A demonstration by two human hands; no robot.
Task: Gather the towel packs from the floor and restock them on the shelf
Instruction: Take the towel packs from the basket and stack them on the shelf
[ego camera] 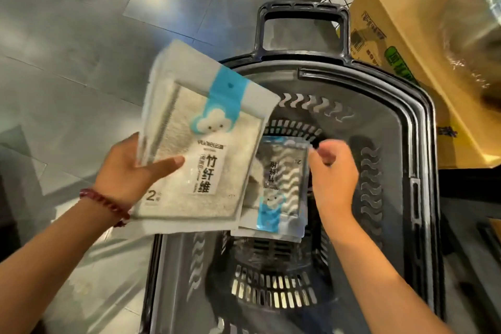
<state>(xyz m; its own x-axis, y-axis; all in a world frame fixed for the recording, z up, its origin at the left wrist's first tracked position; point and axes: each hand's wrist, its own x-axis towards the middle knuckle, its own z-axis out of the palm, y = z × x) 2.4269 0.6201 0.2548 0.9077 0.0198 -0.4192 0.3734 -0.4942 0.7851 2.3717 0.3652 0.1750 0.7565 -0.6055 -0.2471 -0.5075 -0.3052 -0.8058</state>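
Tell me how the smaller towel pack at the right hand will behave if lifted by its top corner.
Probably floppy: the smaller towel pack is a thin film pouch of folded cloth, so it should droop from the corner pinched by the right hand. It is likely light for its size, being flat and thin. The glossy film may slip between fingertips. Nothing about it looks fragile.
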